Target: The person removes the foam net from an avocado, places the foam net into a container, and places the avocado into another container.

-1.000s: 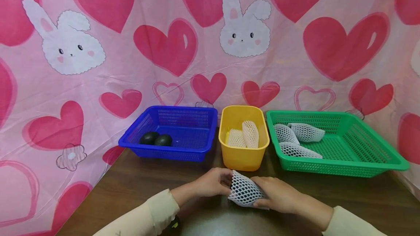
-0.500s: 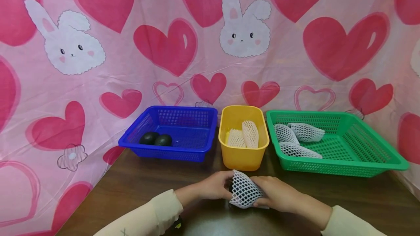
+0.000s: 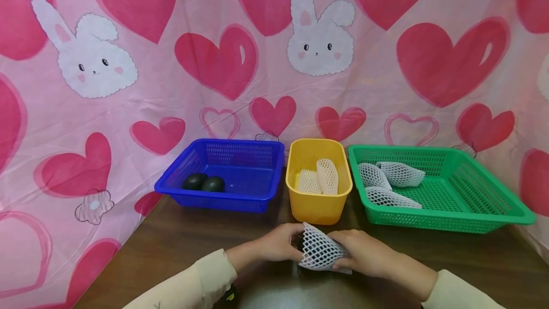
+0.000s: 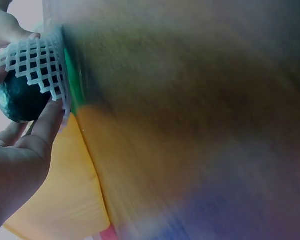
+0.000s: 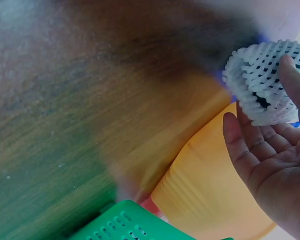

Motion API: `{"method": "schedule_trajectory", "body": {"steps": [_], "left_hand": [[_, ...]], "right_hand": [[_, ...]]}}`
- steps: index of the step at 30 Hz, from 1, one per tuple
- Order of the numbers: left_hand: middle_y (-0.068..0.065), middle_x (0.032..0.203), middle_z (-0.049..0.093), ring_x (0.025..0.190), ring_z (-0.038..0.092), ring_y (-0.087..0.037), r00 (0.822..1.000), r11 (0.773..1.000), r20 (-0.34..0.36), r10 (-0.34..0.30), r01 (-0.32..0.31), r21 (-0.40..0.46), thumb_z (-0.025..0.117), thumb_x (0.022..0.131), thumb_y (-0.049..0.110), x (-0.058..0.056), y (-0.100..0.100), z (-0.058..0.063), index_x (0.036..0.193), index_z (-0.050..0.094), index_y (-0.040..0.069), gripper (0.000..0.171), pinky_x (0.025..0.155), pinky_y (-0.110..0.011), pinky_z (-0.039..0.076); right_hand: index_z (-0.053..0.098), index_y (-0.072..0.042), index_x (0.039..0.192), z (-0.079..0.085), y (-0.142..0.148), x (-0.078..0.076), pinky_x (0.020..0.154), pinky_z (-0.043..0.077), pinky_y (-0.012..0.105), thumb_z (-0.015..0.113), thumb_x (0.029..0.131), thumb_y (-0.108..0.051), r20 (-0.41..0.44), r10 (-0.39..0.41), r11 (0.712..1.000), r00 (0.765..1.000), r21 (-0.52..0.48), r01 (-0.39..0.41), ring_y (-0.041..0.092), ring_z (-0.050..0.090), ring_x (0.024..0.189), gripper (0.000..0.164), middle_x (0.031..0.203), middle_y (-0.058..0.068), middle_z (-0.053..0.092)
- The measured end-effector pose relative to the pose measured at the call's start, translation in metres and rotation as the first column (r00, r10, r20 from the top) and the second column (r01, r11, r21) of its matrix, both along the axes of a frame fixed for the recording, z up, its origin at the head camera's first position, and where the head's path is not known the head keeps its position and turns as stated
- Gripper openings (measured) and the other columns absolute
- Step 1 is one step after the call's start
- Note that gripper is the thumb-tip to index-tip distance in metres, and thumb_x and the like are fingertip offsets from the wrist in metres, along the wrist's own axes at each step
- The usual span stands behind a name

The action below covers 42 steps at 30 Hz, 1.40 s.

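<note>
A dark green avocado (image 4: 20, 97) sits partly inside a white foam net sleeve (image 3: 320, 248), its rounded end bulging from the sleeve's mouth in the left wrist view. My left hand (image 3: 279, 243) holds that bare end, fingers and thumb on either side at the sleeve's rim. At the other end, my right hand (image 3: 369, 254) grips the sleeve, with the thumb (image 5: 292, 75) on top of the netting and the fingers beneath. In the right wrist view, a dark patch shows through the narrower end's opening. Both hands are low over the brown table, in front of the yellow bin (image 3: 319, 209).
The blue basket (image 3: 240, 197) at the left holds two bare avocados (image 3: 213, 183). Two foam sleeves (image 3: 327, 175) lie in the yellow bin. At the right, the green basket (image 3: 454, 221) contains several net-covered pieces (image 3: 401, 174). A heart-and-rabbit cloth (image 3: 214, 61) hangs behind.
My left hand has shifted slightly to the right against the sleeve's mouth, and the dark avocado shows more at the opening. My right hand has stayed nearly still.
</note>
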<state>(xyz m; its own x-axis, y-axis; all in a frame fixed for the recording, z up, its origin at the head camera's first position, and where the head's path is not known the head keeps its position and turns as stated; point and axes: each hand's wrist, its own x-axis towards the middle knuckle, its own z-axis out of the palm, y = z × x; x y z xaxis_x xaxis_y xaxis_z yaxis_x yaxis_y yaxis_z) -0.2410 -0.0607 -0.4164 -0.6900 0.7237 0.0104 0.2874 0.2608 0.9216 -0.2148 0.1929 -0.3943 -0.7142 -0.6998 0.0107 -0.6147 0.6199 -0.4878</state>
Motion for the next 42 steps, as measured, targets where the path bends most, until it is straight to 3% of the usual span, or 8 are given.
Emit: {"method": "schedule_trajectory", "body": {"steps": [9,20,31,42], "left_hand": [[0.005,0.101,0.062,0.093,0.062,-0.005,1.0,1.0,-0.006,0.0,0.0,-0.005,0.077,0.074,-0.004,-0.001,-0.007,0.005,0.115,0.06,0.0,0.045,0.082,-0.022,0.05],[-0.002,0.118,0.061,0.097,0.061,-0.009,0.997,0.998,0.028,0.068,-0.068,-0.018,0.081,0.076,0.003,-0.002,-0.015,0.014,0.129,0.056,-0.001,0.059,0.082,-0.023,0.051],[0.001,0.113,0.062,0.098,0.063,-0.013,0.996,0.997,0.041,0.077,-0.077,-0.003,0.08,0.078,0.009,-0.004,-0.025,0.023,0.125,0.06,0.01,0.051,0.083,-0.026,0.052],[0.0,0.113,0.062,0.098,0.063,-0.017,0.991,0.991,0.032,0.131,-0.131,0.0,0.081,0.078,0.009,-0.004,-0.038,0.03,0.125,0.06,0.012,0.051,0.085,-0.029,0.052]], "right_hand": [[0.065,-0.014,0.115,0.005,0.003,-0.001,0.076,0.052,0.028,0.076,0.084,-0.031,0.023,0.009,0.999,1.0,-0.034,-0.008,0.001,0.057,0.085,0.037,0.102,-0.014,0.063],[0.07,-0.018,0.096,0.015,0.008,0.0,0.064,0.052,0.024,0.076,0.084,-0.025,-0.099,-0.031,0.999,0.995,-0.014,0.03,-0.002,0.054,0.068,0.015,0.084,-0.018,0.062],[0.069,-0.018,0.09,0.03,0.015,0.003,0.059,0.051,0.022,0.079,0.081,-0.021,-0.156,-0.053,0.998,0.986,-0.027,0.049,-0.002,0.054,0.066,0.013,0.081,-0.017,0.063],[0.065,-0.018,0.085,0.05,0.028,0.008,0.053,0.046,0.022,0.08,0.079,-0.02,-0.219,-0.161,0.986,0.962,-0.006,0.164,-0.002,0.05,0.06,0.016,0.073,-0.017,0.059]]}}
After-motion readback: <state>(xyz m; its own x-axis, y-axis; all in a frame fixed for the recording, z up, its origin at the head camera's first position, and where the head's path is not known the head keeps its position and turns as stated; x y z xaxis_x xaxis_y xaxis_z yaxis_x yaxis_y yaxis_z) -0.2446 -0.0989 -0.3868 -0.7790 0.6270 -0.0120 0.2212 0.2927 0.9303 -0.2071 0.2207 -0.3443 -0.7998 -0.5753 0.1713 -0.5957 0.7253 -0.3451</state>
